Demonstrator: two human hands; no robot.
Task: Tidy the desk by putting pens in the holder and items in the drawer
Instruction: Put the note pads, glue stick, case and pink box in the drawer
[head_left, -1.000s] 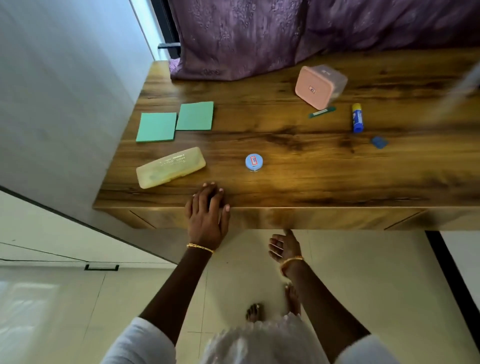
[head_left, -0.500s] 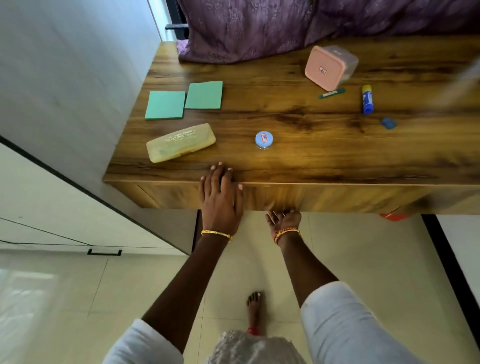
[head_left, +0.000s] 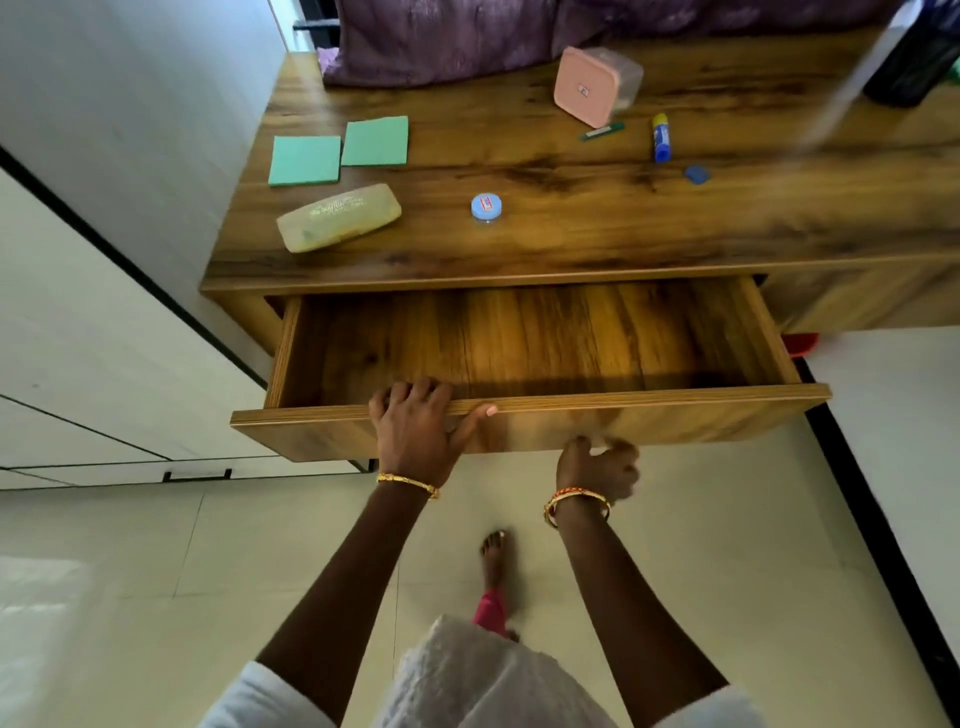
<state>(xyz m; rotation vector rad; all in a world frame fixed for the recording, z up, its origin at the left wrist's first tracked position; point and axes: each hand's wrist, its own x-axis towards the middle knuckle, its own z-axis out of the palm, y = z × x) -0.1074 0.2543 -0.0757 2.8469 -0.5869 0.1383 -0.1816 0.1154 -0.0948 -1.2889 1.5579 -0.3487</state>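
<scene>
- Drawer (head_left: 519, 343) — pulled out toward the person from under the left part of the desk (head_left: 571, 244); its wooden floor shows nothing inside. Its long axis runs left–right, parallel to the desk's near edge.
- Left hand (head_left: 415, 431) — fingers curled over the top edge of the drawer front, thumb stretched to the right along that edge; it grips the front panel left of centre.
- Right hand (head_left: 597, 467) — blurred, at the lower edge of the drawer front, right of the left hand. Fingers look curled, but whether they hold the panel's underside cannot be told.
- Items to stow all lie on the desk top, beyond the open drawer from both hands: a yellow case (head_left: 337, 217) and two green notepads (head_left: 337, 150) at far left, a small round blue tin (head_left: 486, 207) near the middle, a glue stick (head_left: 661, 137), a green pen-like item (head_left: 601, 131) and a small blue piece (head_left: 697, 174) at far right, just beside a pink-lidded box (head_left: 589, 85).
- Governing relation: the case lies with its long axis roughly left–right, slightly tilted, straight beyond the left hand — the nearer hand for it and the notepads. The tin sits between the hands' lines; the right-side items favour the right hand.
- A dark container (head_left: 909, 62) at the far right corner may be the pen holder; this is uncertain.
</scene>
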